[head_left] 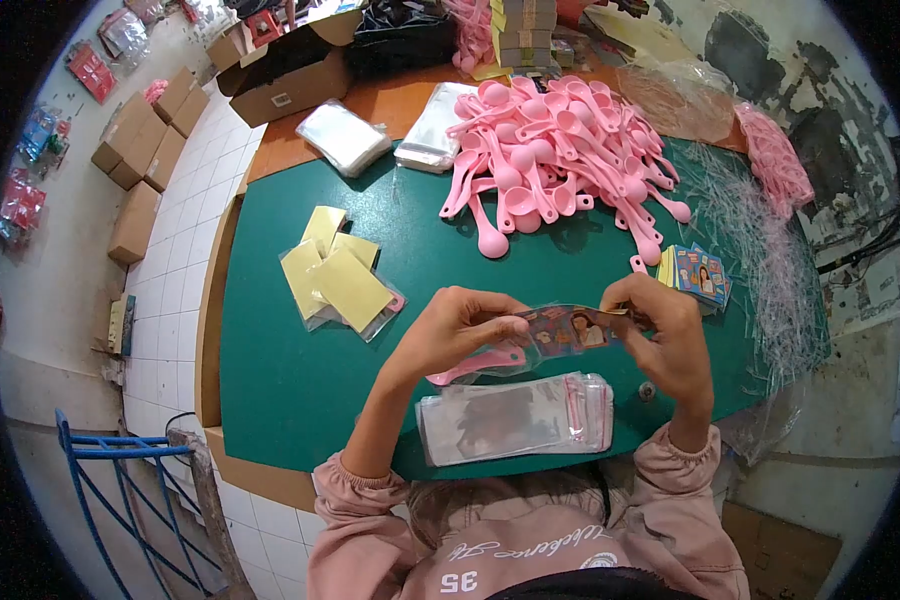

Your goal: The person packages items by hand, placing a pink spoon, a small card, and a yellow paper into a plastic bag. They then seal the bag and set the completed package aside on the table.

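My left hand [462, 330] pinches a clear plastic bag between thumb and fingers. Through the bag shows a pink measuring spoon [477, 366], hanging below that hand. A printed card [572, 330] with a picture of a person spans the gap between both hands, its left part overlapping the bag. At the card's right end, the thumb and fingers of my right hand [662, 322] are closed on it. Just below lies a stack of clear resealable bags [500, 422]. A pile of printed cards [702, 276] sits beyond my right hand.
Loose pink measuring spoons [560, 150] are heaped at the back of the green table [280, 400]. Filled bags with yellow cards [348, 285] lie at left. More bag packs [344, 138] sit behind them. Crumpled clear plastic [760, 260] covers the right edge. An open carton [290, 88] stands back left.
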Tool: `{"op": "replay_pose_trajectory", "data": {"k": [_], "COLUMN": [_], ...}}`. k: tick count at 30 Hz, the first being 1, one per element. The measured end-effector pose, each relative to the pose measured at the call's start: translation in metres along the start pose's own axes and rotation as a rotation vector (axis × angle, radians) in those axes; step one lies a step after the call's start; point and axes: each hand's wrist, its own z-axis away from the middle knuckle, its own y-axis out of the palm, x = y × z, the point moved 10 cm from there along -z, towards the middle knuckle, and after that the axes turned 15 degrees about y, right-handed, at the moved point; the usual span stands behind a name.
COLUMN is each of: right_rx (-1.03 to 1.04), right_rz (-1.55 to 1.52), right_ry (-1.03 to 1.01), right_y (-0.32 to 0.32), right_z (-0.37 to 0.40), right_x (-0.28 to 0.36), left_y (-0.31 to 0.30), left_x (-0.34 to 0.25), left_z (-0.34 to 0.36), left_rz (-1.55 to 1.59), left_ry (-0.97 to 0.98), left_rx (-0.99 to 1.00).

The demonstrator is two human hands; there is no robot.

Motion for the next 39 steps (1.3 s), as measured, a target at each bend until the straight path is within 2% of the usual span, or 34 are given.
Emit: {"op": "replay_pose_trajectory", "data": {"k": [2, 3, 5, 6, 7, 8, 10, 11, 13, 14, 15, 16, 18, 20, 22, 24, 28, 30, 31, 33, 34, 35, 36, 37, 38, 39], "right_rx": [0.141, 0.139, 0.284, 0.282, 0.325, 0.368, 0.332, 0.317, 0.302, 0.401, 0.497, 0.498, 0.404, 0.373, 0.329, 0.439, 0.562, 0.344, 0.338, 0.172, 0.164, 0.040, -0.082, -0.011, -0.007, 0.137], "right_rz": [-0.121, -0.121, -0.044, -0.044, 0.018, 0.080, 0.167, 0.049, -0.065, -0.182, -0.299, -0.300, -0.286, -0.289, -0.289, -0.589, -0.547, -0.355, -0.356, -0.243, -0.247, -0.187, -0.125, -0.071, -0.072, -0.002], "right_ry": [0.112, 0.113, 0.101, 0.101, 0.039, -0.025, -0.050, -0.081, -0.111, 0.033, 0.179, 0.178, 0.298, 0.276, 0.257, 0.368, 0.502, 0.342, 0.340, 0.302, 0.310, 0.213, 0.113, 0.121, 0.126, 0.037], "right_y": [0.016, 0.018, 0.038, 0.041, 0.050, 0.059, 0.065, 0.065, 0.063, 0.068, 0.073, 0.070, 0.062, 0.061, 0.053, 0.052, 0.056, 0.043, 0.042, 0.028, 0.031, 0.023, 0.015, 0.025, 0.029, 0.048], "right_z": [-0.002, -0.003, -0.005, -0.007, -0.007, -0.006, -0.008, -0.011, -0.016, -0.020, -0.020, -0.021, -0.025, -0.031, -0.032, -0.025, -0.014, -0.022, -0.021, -0.021, -0.018, -0.015, -0.009, -0.002, 0.004, 0.013], "right_x": [-0.009, -0.010, -0.012, -0.014, -0.010, -0.007, -0.012, -0.013, -0.018, -0.036, -0.051, -0.052, -0.068, -0.078, -0.075, -0.068, -0.072, -0.075, -0.076, -0.071, -0.068, -0.053, -0.037, -0.030, -0.028, -0.017], "left_y": [0.004, 0.007, 0.016, 0.020, 0.019, 0.022, 0.017, 0.015, 0.007, -0.001, 0.001, 0.005, 0.002, -0.006, -0.009, -0.011, -0.007, -0.007, 0.001, -0.023, -0.014, -0.004, 0.023, 0.051, 0.062, 0.071], "left_x": [-0.003, -0.005, -0.015, -0.020, -0.024, -0.025, -0.024, -0.024, -0.020, -0.015, -0.003, 0.003, 0.008, 0.003, 0.004, 0.006, 0.002, 0.006, 0.006, -0.023, -0.016, -0.008, 0.004, 0.010, 0.008, 0.012], "left_z": [-0.002, -0.004, -0.005, -0.006, -0.008, -0.008, -0.007, -0.006, -0.003, 0.000, 0.006, 0.013, 0.020, 0.017, 0.013, 0.013, 0.013, 0.012, 0.013, 0.020, 0.028, 0.038, 0.042, 0.047, 0.052, 0.059], "left_rz": [-0.070, -0.140, -0.108, -0.077, -0.210, -0.211, -0.243, -0.244, -0.507, -0.506, -0.425, -0.344, -0.235, -0.029, -0.022, 0.100, 0.126, 0.085, 0.082, -0.574, -0.441, -0.308, -0.026, 0.256, 0.258, 0.415], "left_ry": [0.018, 0.036, 0.052, 0.068, 0.105, 0.106, 0.065, 0.067, 0.007, 0.009, 0.002, -0.006, -0.023, 0.104, 0.064, 0.028, 0.015, 0.021, 0.023, 0.199, 0.164, 0.128, 0.051, -0.028, -0.034, -0.069], "left_rx": [0.031, 0.061, 0.070, 0.076, 0.085, 0.085, 0.003, 0.003, 0.052, 0.052, 0.190, 0.327, 0.390, 0.271, 0.242, 0.164, 0.152, 0.122, 0.127, -0.303, -0.366, -0.431, -0.389, -0.346, -0.347, -0.407]}}
